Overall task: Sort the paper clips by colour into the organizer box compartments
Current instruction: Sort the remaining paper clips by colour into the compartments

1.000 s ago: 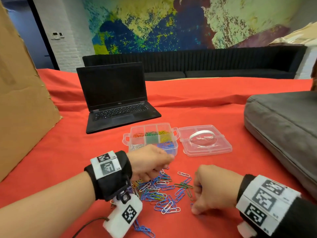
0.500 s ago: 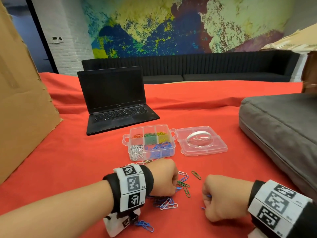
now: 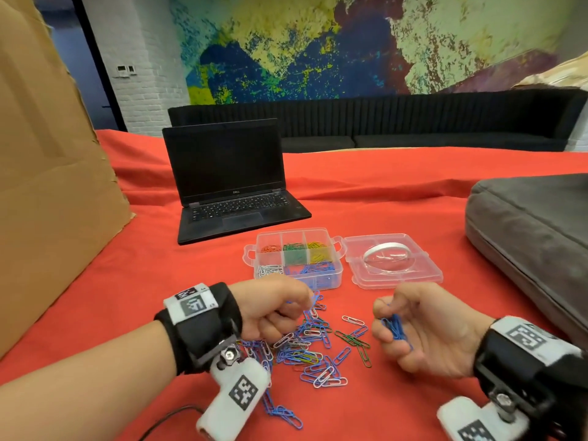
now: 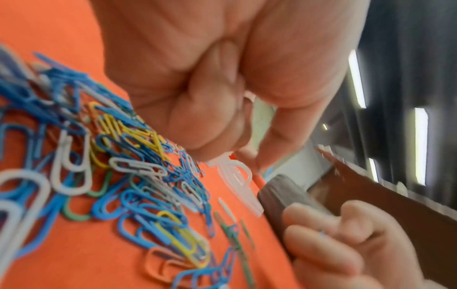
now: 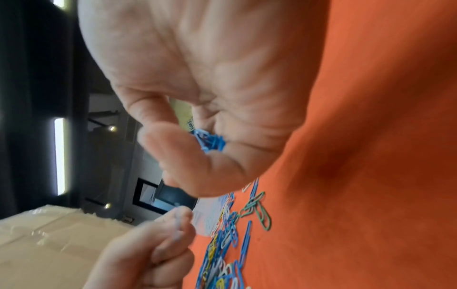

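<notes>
A loose pile of paper clips (image 3: 313,348), mostly blue with some white, green and yellow, lies on the red cloth in front of the clear organizer box (image 3: 338,275). Its compartments hold red, green, yellow, white and blue clips apart. My left hand (image 3: 305,302) hovers over the pile's far edge just in front of the box, fingers curled, pinching a blue clip (image 3: 314,297). My right hand (image 3: 386,319) is right of the pile, palm turned up, fingers curled round a bunch of blue clips (image 3: 395,326), which also shows as blue clips (image 5: 209,141) in the right wrist view.
The box's clear lid (image 3: 423,278) lies open to its right. A black laptop (image 3: 232,192) stands behind, a cardboard sheet (image 3: 47,186) at the left, a grey cushion (image 3: 534,237) at the right. A strand of blue clips (image 3: 283,412) lies by my left wrist.
Both hands have come up off the pile. The right hand has turned palm up with blue clips in it; the left has risen towards the box with a blue clip.
</notes>
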Demonstrator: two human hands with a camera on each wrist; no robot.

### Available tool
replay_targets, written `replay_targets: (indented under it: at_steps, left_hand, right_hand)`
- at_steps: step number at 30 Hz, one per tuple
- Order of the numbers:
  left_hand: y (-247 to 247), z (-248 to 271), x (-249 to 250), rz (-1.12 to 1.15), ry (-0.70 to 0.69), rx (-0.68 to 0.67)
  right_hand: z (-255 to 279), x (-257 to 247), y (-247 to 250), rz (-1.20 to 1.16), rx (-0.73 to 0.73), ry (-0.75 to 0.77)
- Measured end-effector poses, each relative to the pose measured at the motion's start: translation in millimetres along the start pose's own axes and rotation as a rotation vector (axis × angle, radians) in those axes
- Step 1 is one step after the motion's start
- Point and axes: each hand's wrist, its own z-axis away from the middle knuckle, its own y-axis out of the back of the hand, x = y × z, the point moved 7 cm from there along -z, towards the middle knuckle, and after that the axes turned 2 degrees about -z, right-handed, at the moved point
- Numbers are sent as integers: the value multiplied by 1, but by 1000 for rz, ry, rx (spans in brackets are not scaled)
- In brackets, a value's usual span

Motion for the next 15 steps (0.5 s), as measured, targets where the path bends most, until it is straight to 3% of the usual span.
replay_targets:
  at_steps: [2, 5, 8, 11, 13, 15]
  left_hand:
    - [1, 5, 1, 231, 10, -104]
    - [1, 10, 4, 402, -32, -195]
    - [2, 10, 6, 383, -35, -136]
    - [5, 6, 9, 9, -36, 65]
    - [1, 4, 19, -514, -113, 192]
    - [-17, 0, 26, -967, -215, 195]
  right_hand:
    - [-8, -2, 3, 201, 97, 9]
    - [-18, -21, 6, 832, 313, 164]
    - [-22, -38, -9, 1341, 345, 359]
    - [-31, -36, -16, 1577, 305, 347]
    - [-33, -34, -14, 1667, 322, 316]
    - [-32, -32, -9, 1720, 340, 288]
